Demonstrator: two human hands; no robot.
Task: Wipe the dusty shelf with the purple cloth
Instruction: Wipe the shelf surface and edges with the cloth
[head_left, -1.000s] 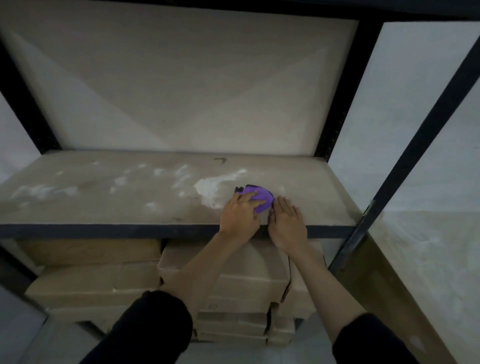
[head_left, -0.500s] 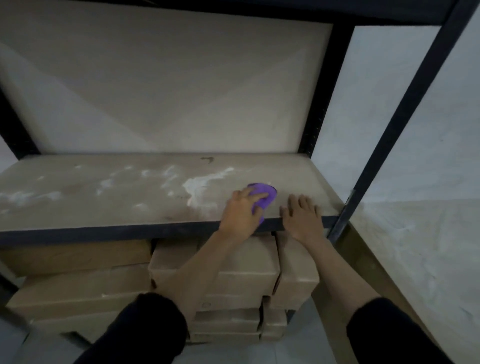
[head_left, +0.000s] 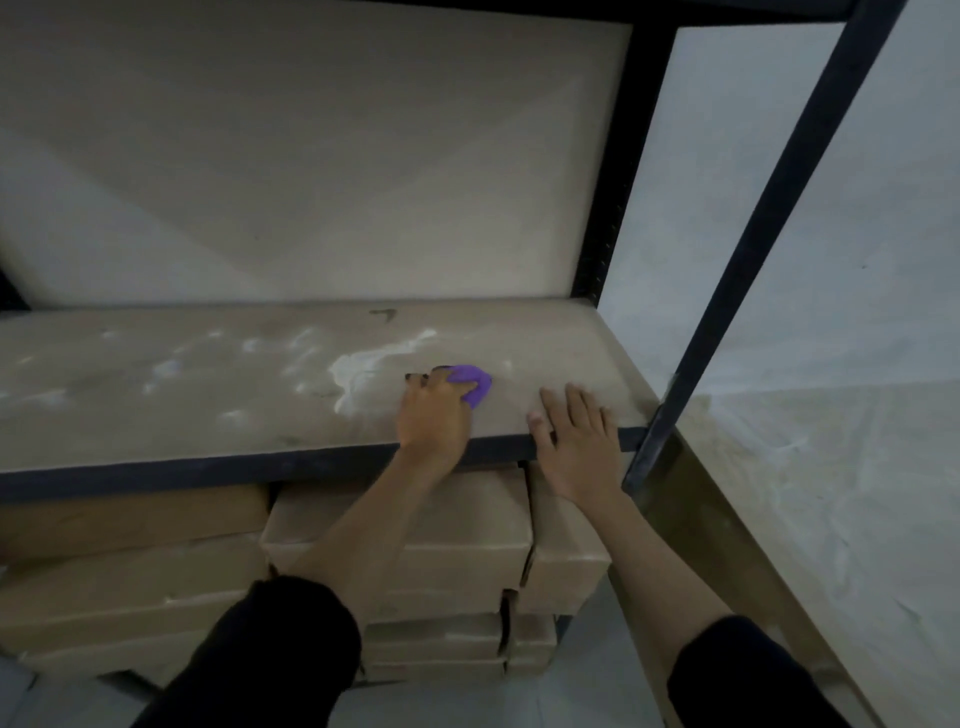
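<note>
Left hand (head_left: 435, 415) grips purple cloth (head_left: 474, 385) on shelf (head_left: 156, 405); right hand (head_left: 576, 441) lies flat, fingers spread

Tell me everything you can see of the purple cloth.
The purple cloth is a small bright violet wad of soft-looking fabric, bunched up rather than spread flat. Only its right part shows; the rest is hidden under the left hand, whose fingers curl over it and press it onto the shelf board. It sits toward the shelf's right front, just right of a white dust patch. The right hand lies apart from it.
</note>
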